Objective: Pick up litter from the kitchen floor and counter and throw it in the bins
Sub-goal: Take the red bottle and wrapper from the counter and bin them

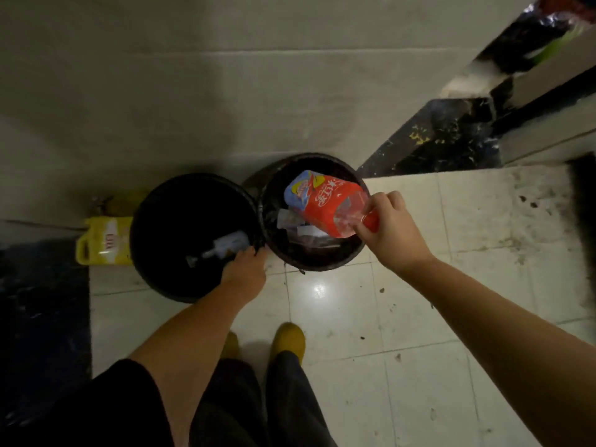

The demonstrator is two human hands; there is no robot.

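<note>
Head view: right hand point(392, 227) fingers pinched on bottle point(325, 206) cap end, long axis pointing up-left, body over right bin point(314, 258) at frame centre. Left hand point(246, 269) fingers hidden, curled over left bin point(154, 275) rim.

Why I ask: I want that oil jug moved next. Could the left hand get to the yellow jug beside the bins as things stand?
Probably yes, with a detour. The left hand is at the left bin rim, and that bin stands between it and the yellow jug; reaching around looks feasible.
</note>
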